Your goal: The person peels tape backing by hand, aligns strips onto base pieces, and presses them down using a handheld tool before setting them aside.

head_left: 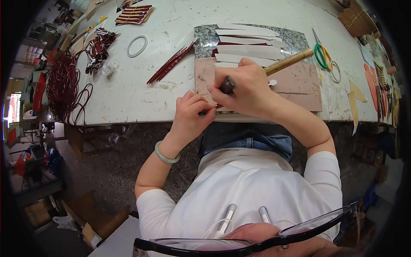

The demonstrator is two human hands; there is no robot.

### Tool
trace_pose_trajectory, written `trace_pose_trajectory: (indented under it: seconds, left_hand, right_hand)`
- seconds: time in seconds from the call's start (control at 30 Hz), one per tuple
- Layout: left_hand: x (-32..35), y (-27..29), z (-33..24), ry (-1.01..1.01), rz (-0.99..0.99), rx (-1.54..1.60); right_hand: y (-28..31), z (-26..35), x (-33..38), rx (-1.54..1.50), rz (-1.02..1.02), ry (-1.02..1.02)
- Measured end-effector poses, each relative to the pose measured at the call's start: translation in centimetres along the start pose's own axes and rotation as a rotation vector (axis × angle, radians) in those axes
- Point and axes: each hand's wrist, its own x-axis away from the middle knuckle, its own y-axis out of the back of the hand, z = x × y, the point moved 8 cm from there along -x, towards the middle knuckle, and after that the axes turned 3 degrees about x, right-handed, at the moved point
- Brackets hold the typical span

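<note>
Workbench (141, 100), white-topped and scuffed, spans the view in front of you, and near its middle lies a speckled granite slab (205, 43). A pinkish board (299, 85) covers the slab's nearer part, close to the edge by your waist. At the left sits a large tangled heap of dark red cord (62, 88). Your hammer (289, 62) points its wooden handle up and to the right, while your right hand (249, 85) wraps around it close to the dark head. Your left hand (190, 112) is bent, thumb and fingers pinched together at the board's near left corner. White strips (248, 50) lie in a rough row across the slab, with dark red showing between some; whether they are finished or waiting, you cannot tell from this view. Loose dark red strips (173, 63) lie left of the slab, and a banded bundle (134, 15) farther off may be a completed lot. Smallest is the dark red piece (218, 106) between your left fingertips, at the board's near edge and mostly hidden by your hands. It looks partway through being worked, with the hammer head held close above; how much of it remains is unclear.
</note>
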Motion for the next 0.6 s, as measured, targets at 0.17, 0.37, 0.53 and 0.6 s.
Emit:
trace_pose_trajectory:
  seconds: [0.17,0.37,0.53,0.6]
  left_hand:
    - [-0.1,2.5,1.5,0.142,-0.045,0.061]
    - [-0.3,5.3,2.2,0.262,-0.185,0.031]
    - [-1.1,-1.0,-0.7,0.071,-0.001,-0.118]
    - [-0.8,-1.0,-0.9,0.076,-0.018,-0.114]
  right_hand:
    - [-2.3,-0.9,0.9,-0.173,-0.02,-0.052]
    - [-1.4,0.7,0.6,-0.132,-0.026,0.011]
    - [0.9,-3.9,2.0,-0.075,0.022,-0.106]
    - [3.3,-7.8,4.3,-0.36,0.004,-0.481]
